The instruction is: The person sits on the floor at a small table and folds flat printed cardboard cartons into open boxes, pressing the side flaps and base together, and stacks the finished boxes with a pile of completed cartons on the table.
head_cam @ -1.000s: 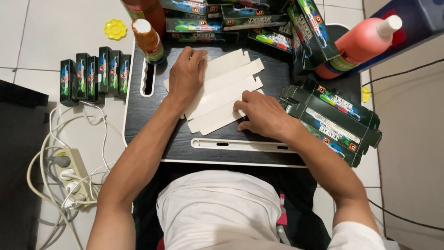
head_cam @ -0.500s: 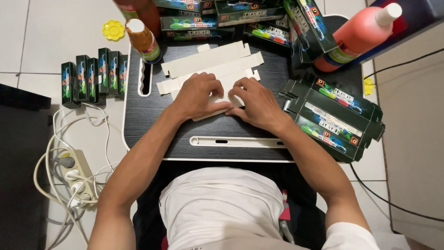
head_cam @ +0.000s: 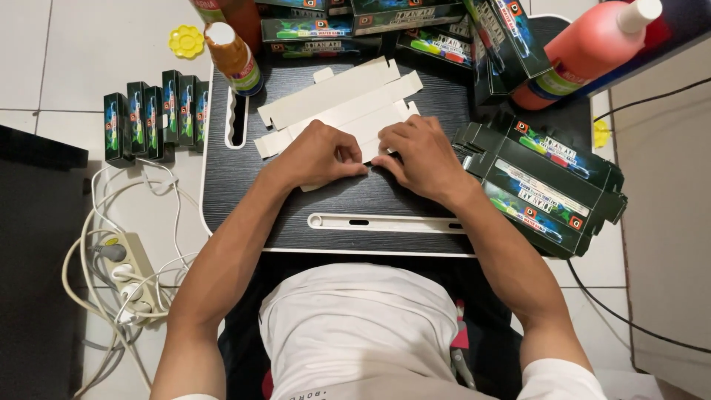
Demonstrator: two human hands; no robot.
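Observation:
A flat, unfolded carton blank (head_cam: 337, 104), white side up, lies on the black lap desk (head_cam: 244, 200). My left hand (head_cam: 318, 155) presses down on its near edge with curled fingers. My right hand (head_cam: 418, 152) pinches the same edge just beside it, fingertips almost touching the left hand's. The part of the blank under both hands is hidden.
A stack of flat dark green printed cartons (head_cam: 544, 189) sits at the desk's right edge, more at the back (head_cam: 385, 22). Several folded green boxes (head_cam: 152, 115) stand on the floor left. Orange bottle (head_cam: 233, 59), big red bottle (head_cam: 585, 52), yellow cap (head_cam: 185, 41), power strip with cables (head_cam: 122, 274).
Both hands have drawn toward me and come together at the carton's near edge; the left hand earlier lay flat farther back on the blank. The blank has shifted and turned slightly.

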